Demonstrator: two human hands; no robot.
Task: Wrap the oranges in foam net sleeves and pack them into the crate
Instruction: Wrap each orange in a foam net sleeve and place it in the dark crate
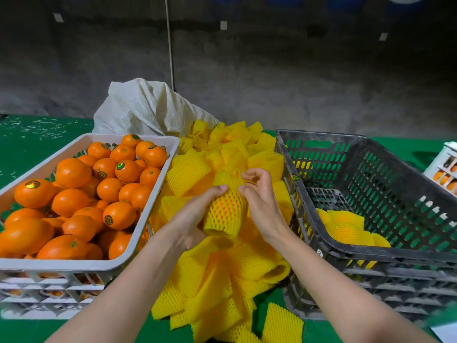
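Note:
Between my hands is an orange inside a yellow foam net sleeve (226, 211), its skin showing through the mesh. My left hand (195, 214) cups it from the left and below. My right hand (259, 196) pinches the sleeve's far edge with curled fingers. A white crate (158, 191) on the left holds several bare oranges (74, 173). The dark crate (351, 251) on the right holds a few wrapped oranges (346, 229) at its near left corner.
A loose heap of yellow foam sleeves (222, 276) fills the green table (37, 134) between the two crates. A white woven sack (146, 107) lies behind the heap. Another white crate (445, 169) with oranges shows at the right edge.

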